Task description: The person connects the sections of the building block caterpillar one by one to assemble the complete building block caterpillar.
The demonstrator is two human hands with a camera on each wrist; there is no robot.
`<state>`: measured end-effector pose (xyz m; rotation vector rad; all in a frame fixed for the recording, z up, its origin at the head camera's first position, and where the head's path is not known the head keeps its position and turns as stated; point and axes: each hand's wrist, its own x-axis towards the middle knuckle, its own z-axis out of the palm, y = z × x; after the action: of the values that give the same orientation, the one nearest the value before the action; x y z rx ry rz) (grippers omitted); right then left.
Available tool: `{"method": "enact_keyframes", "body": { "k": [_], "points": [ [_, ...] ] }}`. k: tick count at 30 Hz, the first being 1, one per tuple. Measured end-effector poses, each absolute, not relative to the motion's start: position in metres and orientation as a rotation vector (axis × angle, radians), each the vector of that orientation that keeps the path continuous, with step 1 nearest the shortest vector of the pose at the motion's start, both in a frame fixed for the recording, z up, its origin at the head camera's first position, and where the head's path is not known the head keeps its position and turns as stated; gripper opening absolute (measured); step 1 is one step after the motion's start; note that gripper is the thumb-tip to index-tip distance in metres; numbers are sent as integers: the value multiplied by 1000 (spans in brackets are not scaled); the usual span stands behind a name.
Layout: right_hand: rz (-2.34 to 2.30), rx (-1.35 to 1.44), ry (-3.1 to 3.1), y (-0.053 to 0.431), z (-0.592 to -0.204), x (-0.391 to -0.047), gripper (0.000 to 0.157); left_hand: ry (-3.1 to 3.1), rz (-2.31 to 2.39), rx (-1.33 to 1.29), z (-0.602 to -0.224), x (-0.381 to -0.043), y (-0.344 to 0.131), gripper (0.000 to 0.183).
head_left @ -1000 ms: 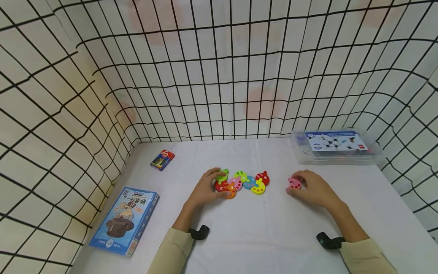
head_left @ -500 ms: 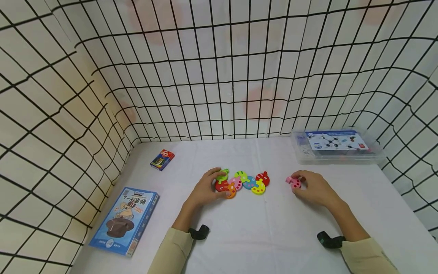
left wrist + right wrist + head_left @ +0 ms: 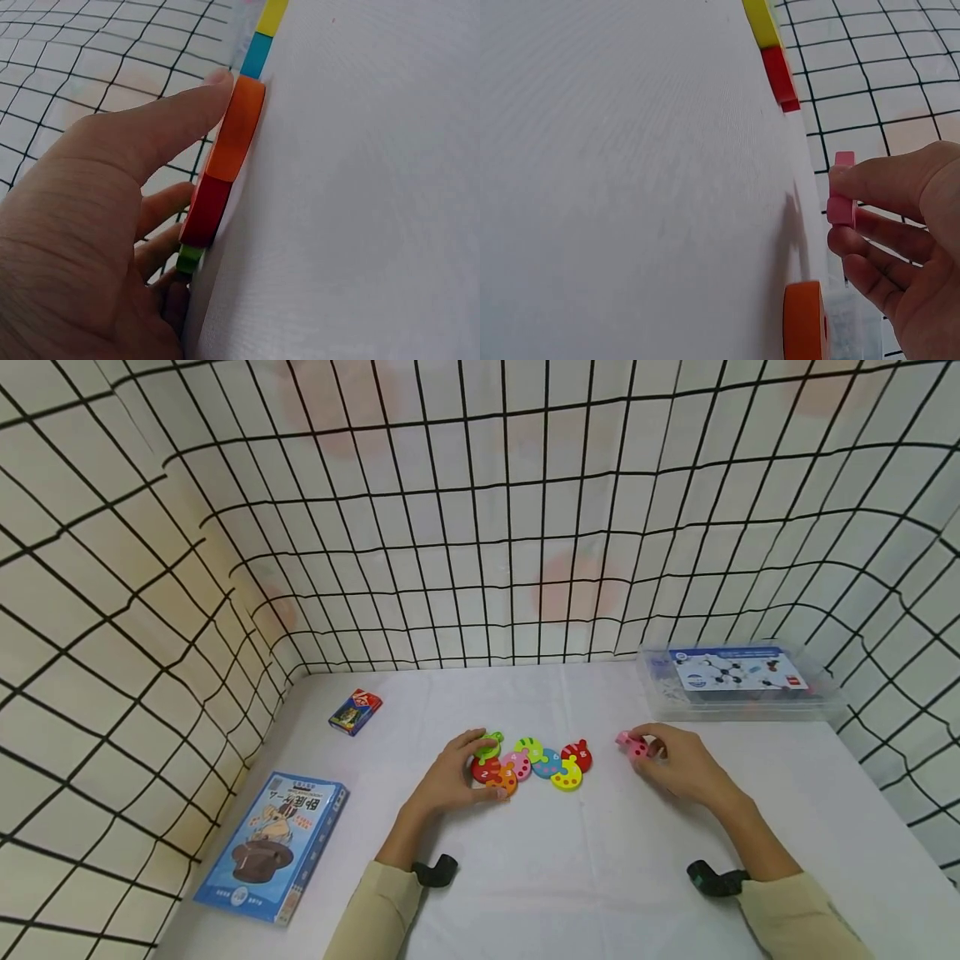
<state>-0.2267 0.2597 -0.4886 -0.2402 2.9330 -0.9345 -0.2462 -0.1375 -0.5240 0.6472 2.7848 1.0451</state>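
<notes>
A curving row of flat round puzzle pieces with numbers lies on the white cloth in the head view. My left hand (image 3: 450, 777) spans its left end, thumb at the orange piece (image 3: 238, 131) and fingertips by the green piece (image 3: 491, 747). Red pieces (image 3: 485, 769) and a blue one (image 3: 547, 763) belong to the row, with a yellow piece (image 3: 567, 774) and a red striped one (image 3: 577, 755) at its right end. Apart to the right, my right hand (image 3: 686, 764) pinches a pink spotted puzzle piece (image 3: 842, 211) above the cloth, between thumb and fingers.
Low in the right wrist view stands another orange piece (image 3: 802, 322). A clear plastic case (image 3: 738, 703) sits back right. To the left are a small card box (image 3: 356, 712) and a blue game box (image 3: 273, 843). Black wire grid (image 3: 510, 539) encloses the table.
My right hand has moved a little left and away from me with the pink puzzle piece, which has turned in the fingers. My left hand has stayed at the row's left end.
</notes>
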Motion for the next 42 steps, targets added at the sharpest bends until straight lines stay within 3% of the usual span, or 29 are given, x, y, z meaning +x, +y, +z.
{"method": "enact_keyframes", "body": {
  "k": [23, 42],
  "points": [
    [-1086, -310, 2833, 220, -492, -253, 45, 2811, 1056, 543, -528, -250, -137, 76],
    [-929, -414, 2862, 204, -489, -255, 44, 2783, 1080, 535, -525, -247, -136, 77]
  ]
}}
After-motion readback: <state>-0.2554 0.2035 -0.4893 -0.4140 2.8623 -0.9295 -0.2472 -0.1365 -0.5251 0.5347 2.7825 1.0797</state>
